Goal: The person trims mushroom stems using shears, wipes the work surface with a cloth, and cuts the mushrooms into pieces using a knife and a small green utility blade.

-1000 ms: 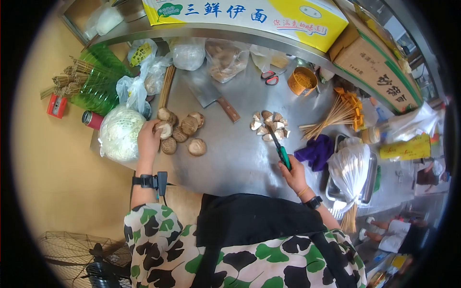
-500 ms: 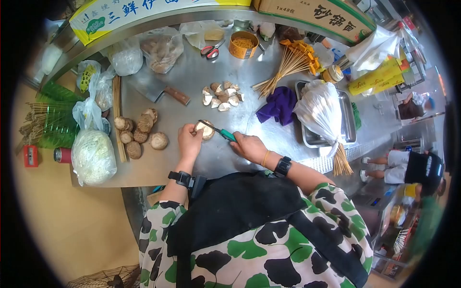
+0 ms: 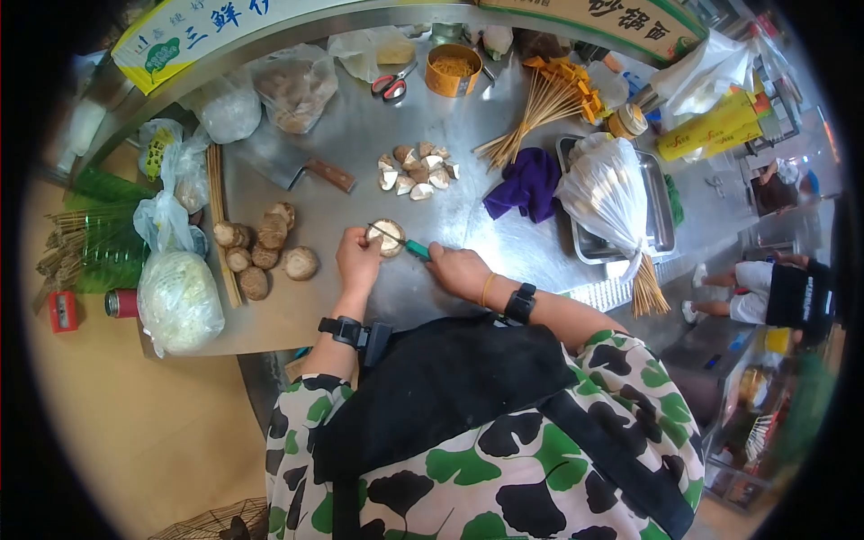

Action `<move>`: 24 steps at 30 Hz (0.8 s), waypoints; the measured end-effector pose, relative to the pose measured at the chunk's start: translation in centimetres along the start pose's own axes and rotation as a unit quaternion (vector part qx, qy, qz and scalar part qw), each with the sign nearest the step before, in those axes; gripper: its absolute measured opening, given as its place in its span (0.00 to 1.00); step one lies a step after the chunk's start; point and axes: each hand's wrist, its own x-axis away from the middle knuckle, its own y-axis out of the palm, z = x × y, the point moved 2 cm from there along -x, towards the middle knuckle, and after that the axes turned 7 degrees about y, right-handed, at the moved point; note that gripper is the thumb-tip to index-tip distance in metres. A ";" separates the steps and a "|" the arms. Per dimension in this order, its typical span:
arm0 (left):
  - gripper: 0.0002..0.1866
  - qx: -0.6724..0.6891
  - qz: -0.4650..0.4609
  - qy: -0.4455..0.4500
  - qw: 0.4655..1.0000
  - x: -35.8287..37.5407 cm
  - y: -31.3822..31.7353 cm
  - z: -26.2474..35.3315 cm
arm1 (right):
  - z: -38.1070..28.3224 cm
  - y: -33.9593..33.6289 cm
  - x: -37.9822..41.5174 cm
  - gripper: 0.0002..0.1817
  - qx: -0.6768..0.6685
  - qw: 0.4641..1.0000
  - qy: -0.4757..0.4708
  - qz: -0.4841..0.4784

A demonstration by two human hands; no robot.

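Observation:
My left hand (image 3: 359, 259) pinches the left side of a shiitake mushroom (image 3: 388, 245), which lies pale underside up on the steel table. In my right hand (image 3: 457, 272) is a small knife with a green handle (image 3: 417, 248); its dark blade lies across the mushroom's underside. Beyond my hands sits a pile of cut mushroom pieces (image 3: 419, 170). To the left are several whole mushrooms (image 3: 270, 236) with brown caps. Farther back a cleaver (image 3: 330, 175) with a wooden handle rests flat.
A purple cloth (image 3: 526, 187) lies beside a metal tray (image 3: 583, 251) holding bagged skewers (image 3: 605, 187). Bare skewers (image 3: 535, 112), scissors (image 3: 391, 85) and an orange tub (image 3: 453, 71) stand farther back. Left is a filled plastic bag (image 3: 180, 301). Another person (image 3: 796, 294) is at the right.
The knife blade has shifted slightly left and down across the mushroom, and my right hand has moved a little left with it. My left hand keeps its hold.

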 end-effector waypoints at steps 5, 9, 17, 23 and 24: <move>0.10 0.009 -0.004 -0.011 1.000 0.1 0.1 0.2 | -0.2 -0.2 0.2 0.13 -0.015 1.000 0.009 -0.011; 0.10 -0.005 -0.002 -0.002 1.000 0.0 0.1 -0.3 | -0.3 -0.1 0.3 0.13 -0.013 1.000 0.012 -0.003; 0.09 -0.016 -0.005 -0.002 1.000 0.0 0.1 -0.4 | -0.5 -0.6 0.6 0.14 -0.004 0.999 0.027 -0.024; 0.10 -0.030 -0.011 -0.005 0.999 0.0 0.0 -0.2 | -0.4 0.3 0.1 0.13 -0.008 0.999 0.026 -0.032; 0.10 -0.035 -0.013 -0.007 0.999 0.0 0.1 -0.2 | -0.5 0.3 0.1 0.13 -0.002 0.999 0.027 -0.035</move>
